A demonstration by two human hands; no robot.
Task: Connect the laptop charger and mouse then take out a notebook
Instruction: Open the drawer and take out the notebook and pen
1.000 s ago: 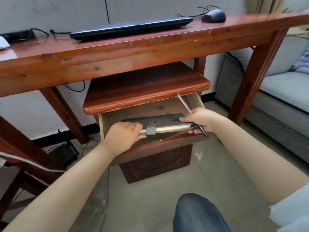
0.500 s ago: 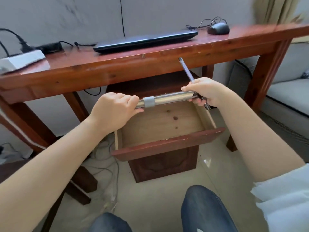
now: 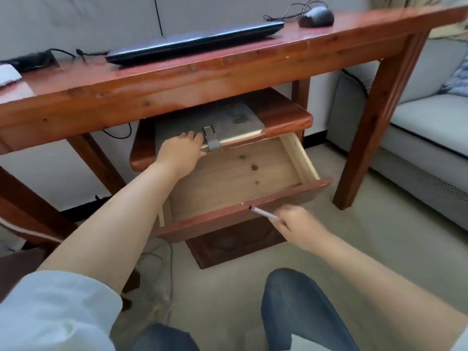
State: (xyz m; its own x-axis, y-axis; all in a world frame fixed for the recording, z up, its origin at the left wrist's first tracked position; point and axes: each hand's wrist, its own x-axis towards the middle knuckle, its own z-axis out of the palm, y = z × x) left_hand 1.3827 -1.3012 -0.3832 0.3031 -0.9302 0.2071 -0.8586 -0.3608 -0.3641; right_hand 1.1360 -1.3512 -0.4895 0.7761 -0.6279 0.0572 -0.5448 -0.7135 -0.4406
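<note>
A grey notebook [image 3: 228,120] with a strap clasp lies flat on top of the small wooden cabinet [image 3: 286,115] under the desk. My left hand [image 3: 181,150] rests on its near left edge, fingers on the cover. The cabinet's drawer [image 3: 243,173] stands pulled out with nothing in it. My right hand [image 3: 298,226] is in front of the drawer's front panel and grips a pen [image 3: 263,214] that points up and left. On the red wooden desk [image 3: 202,79] lie a closed black laptop [image 3: 195,41] and a black wired mouse [image 3: 316,17].
A black charger brick [image 3: 33,62] with its cable and a white box [image 3: 8,74] sit at the desk's left end. A grey sofa [image 3: 428,133] stands to the right. Loose cables [image 3: 157,272] lie on the floor under the desk. My knees are at the bottom.
Both hands lifted the notebook out of the drawer and laid it on the cabinet top. My right hand let go of it and dropped to the drawer front, still with the pen.
</note>
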